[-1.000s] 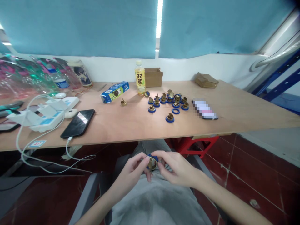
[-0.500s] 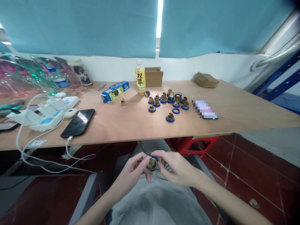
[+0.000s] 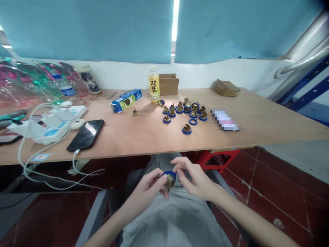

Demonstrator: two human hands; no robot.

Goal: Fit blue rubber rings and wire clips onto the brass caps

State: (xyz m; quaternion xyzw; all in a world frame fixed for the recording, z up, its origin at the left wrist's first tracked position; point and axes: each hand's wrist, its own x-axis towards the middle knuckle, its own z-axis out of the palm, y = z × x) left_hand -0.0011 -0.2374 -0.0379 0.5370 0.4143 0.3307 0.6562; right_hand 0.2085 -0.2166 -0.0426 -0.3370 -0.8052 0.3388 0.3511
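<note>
Above my lap, my left hand [image 3: 151, 187] pinches a brass-coloured flip-lid fitting [image 3: 169, 183] with a blue ring [image 3: 170, 173] around its rim; the lid hangs open toward me. My right hand [image 3: 192, 178] is at the ring's right side with its index finger raised and its fingertips apart. Whether one of those fingertips still touches the ring I cannot tell. On the table lie several similar brass fittings with blue rings [image 3: 186, 129], a loose blue ring [image 3: 193, 121] and one brass fitting without a visible ring [image 3: 135, 112].
Behind the fittings stand a yellow drink bottle [image 3: 154, 85] and a cardboard box [image 3: 169, 84], with a blue carton [image 3: 126, 100] lying to their left. A black phone [image 3: 86, 135], a white power strip [image 3: 55, 128] and cables are at left. Another phone [image 3: 224, 120] lies right; a red stool [image 3: 218, 159] is below.
The fitting has turned in my left hand, so the blue ring now shows along its upper side. My right hand's fingers have loosened and moved slightly up and away.
</note>
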